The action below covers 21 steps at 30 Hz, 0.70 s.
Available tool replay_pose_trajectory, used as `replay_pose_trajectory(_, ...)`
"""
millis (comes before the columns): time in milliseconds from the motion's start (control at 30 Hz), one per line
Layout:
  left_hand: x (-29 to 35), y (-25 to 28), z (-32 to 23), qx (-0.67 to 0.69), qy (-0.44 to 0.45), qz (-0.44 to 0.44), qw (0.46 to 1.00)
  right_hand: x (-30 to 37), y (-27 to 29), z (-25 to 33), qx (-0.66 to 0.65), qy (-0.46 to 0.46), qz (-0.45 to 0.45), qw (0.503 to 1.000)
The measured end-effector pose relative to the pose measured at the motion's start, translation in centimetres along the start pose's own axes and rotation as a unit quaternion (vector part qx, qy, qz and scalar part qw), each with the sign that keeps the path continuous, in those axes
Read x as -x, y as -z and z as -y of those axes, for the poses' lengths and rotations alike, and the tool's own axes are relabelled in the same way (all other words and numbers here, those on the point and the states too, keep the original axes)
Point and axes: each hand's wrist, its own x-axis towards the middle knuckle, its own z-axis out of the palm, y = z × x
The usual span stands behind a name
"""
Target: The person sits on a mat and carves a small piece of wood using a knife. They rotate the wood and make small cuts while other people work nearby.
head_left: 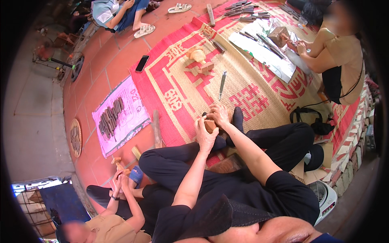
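Note:
Between my feet, low over the mat, I hold a small brown wooden block (pixel 210 126) with a flat, squared end facing me. My left hand (pixel 206 137) is wrapped round its near left side, fingers closed. My right hand (pixel 220 116) is closed on its far right side; its fingertips are partly hidden. A dark piece shows by the fingers, too small to make out. Just beyond my hands a slim metal carving tool (pixel 222 86) lies on the mat (pixel 178 117). Farther off is a pale carved wooden figure (pixel 197 55) on a squared base.
Dark carving tools (pixel 111 117) lie on a pink sack (pixel 133 103) at left, near a phone (pixel 142 63). A wooden bar (pixel 157 128) lies by my left knee. Co-workers sit at lower left, far left and right; the right one handles a wooden block (pixel 278 36). A fan (pixel 325 198) stands behind right.

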Motion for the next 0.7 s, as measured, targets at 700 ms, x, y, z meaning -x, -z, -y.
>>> replay_pose_trajectory(700, 0.7, 0.0, -0.2, -0.033, -0.037, -0.017, 0.999, 1.0, 1.5, 1.5, -0.112, -0.032, -0.075, 0.990)
